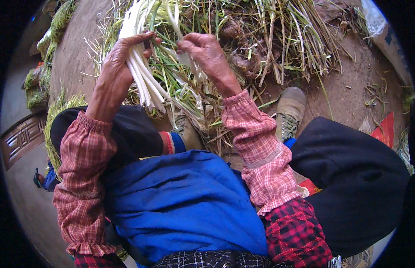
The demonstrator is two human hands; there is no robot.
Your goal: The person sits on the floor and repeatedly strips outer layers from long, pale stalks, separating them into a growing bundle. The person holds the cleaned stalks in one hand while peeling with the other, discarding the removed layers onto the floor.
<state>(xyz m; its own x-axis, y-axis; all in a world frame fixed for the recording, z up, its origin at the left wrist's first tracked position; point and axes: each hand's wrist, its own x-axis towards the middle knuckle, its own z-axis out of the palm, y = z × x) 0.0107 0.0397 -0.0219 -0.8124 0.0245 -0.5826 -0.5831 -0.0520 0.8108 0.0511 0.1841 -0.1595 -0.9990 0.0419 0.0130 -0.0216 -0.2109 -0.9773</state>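
My left hand (130, 50) is wrapped round a bunch of long white stalks (145, 85) with pale green parts, held upright at top centre. My right hand (201, 53), to the right of the bunch, has its fingers pinched on a thin pale strand (174, 18) that runs up and down from my fingertips. Beneath both hands lies a loose litter of green leaves and dry peelings (185, 98). Both forearms wear pink checked sleeve covers.
A heap of straw and roots (279, 40) spreads over the dirt floor (350, 98) ahead. My two boots (290, 107) frame the litter. Stacked green bundles (37, 89) stand at the left, near a small figure in blue (48, 178). A pale sack (379, 31) and red scrap (382, 129) are at right.
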